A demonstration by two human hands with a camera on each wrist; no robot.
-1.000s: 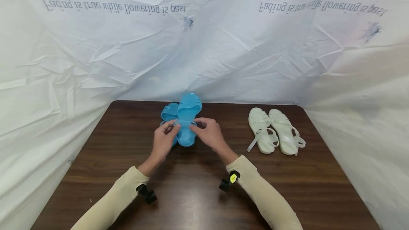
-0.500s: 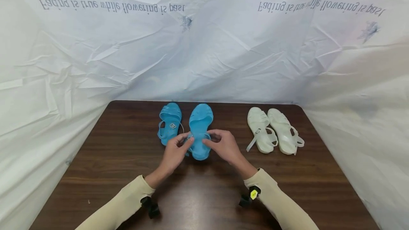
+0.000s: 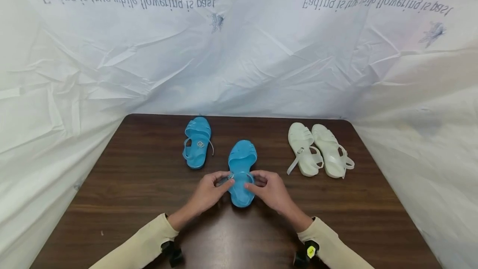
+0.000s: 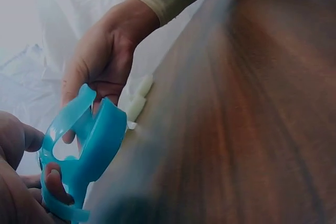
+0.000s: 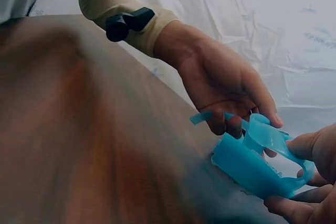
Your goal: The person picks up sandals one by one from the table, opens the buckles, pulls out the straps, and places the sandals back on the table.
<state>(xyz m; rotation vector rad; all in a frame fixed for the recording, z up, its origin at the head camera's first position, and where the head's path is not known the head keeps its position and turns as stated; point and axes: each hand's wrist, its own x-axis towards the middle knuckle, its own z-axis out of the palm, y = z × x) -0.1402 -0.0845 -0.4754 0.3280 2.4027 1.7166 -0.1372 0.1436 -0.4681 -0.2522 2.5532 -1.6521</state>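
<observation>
Between both hands, in the head view, is a blue jelly sandal (image 3: 242, 155), toe pointing away from me. My left hand (image 3: 207, 191) pinches its ankle strap on the left, near the buckle, with thumb and fingers. On the opposite side my right hand (image 3: 275, 191) grips the strap in the same way. Both wrist views show the heel of the sandal (image 4: 105, 140) held above the wooden surface. A loose strap end (image 5: 200, 117) sticks out past the left fingers in the right wrist view. The matching blue sandal (image 3: 196, 152) lies farther back on the left.
Two white sandals, one on the left (image 3: 301, 138) and one on the right (image 3: 330, 150), lie side by side at the back right of the dark wooden table (image 3: 130, 169). White sheeting (image 3: 239, 53) with printed lettering hangs behind the table and along its sides.
Both hands have carried the held blue sandal from over the other one, rightward and toward me. The other blue sandal, partly covered before, now shows fully.
</observation>
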